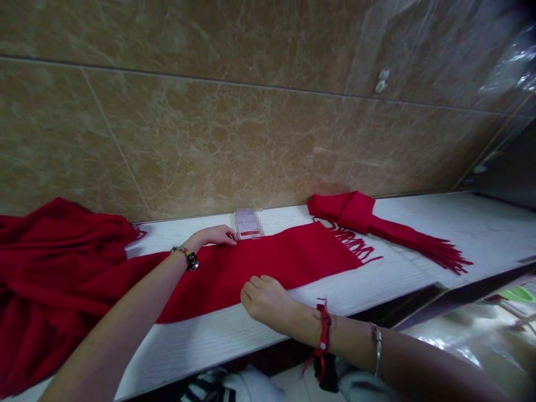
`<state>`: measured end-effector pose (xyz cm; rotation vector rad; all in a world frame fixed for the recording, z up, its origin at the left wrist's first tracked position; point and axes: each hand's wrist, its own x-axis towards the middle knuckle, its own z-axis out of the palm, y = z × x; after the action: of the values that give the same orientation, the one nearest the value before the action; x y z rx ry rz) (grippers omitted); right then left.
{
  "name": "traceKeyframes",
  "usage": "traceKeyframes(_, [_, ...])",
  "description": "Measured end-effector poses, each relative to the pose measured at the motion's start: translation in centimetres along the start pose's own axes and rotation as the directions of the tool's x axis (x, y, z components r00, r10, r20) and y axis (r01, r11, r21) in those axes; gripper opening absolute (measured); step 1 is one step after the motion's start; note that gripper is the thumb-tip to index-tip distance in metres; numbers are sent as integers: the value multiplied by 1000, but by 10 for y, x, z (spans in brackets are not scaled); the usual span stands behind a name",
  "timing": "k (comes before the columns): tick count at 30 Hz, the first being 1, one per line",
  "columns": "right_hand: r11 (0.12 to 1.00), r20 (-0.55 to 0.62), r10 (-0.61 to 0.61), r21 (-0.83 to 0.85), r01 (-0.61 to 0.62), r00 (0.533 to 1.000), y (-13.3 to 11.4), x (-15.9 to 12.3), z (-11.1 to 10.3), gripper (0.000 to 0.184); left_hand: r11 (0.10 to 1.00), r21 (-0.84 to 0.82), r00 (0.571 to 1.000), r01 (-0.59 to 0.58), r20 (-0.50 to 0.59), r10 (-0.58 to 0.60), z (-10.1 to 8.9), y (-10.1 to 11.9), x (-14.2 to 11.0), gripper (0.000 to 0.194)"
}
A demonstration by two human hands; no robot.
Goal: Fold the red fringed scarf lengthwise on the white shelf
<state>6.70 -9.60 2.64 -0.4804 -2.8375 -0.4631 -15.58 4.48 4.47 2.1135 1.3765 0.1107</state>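
A red scarf lies spread along the white counter, its fringed end pointing right. My left hand is at the scarf's far edge, fingers bent together in a pinch on the cloth. Nearer to me, my right hand is curled closed at the scarf's near edge; its fingertips are hidden beneath it. Right beyond the scarf, a small printed packet lies by my left fingertips, partly blurred out. A second red scarf, folded or knotted with its fringe trailing right, lies past the fringed end.
A large heap of red cloth covers the counter's left end. The narrow white counter runs along a brown marbled wall. Below its front edge are a dark gap and, at right, a green bowl-like thing.
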Motion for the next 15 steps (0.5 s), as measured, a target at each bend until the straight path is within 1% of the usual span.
traceKeyframes(4, [1000,-10,-3,13,3,1000,-8,8,2,9,1000,29,999,12,31,-12,-4,1,-2,27])
traceKeyframes(8, [1000,-1,-10,30,10,1000,-12,13,0,8,999,39,997,35,73,-37,-10,2,-6,27])
traceKeyframes(11, [1000,-3,-9,19,9,1000,-11,13,-3,7,999,27,997,45,56,-46,-12,3,-10,29])
traceKeyframes(15, [1000,-41,15,-4,-15,999,-8,10,-7,6,998,-27,998,63,23,-62,-14,6,-15,31])
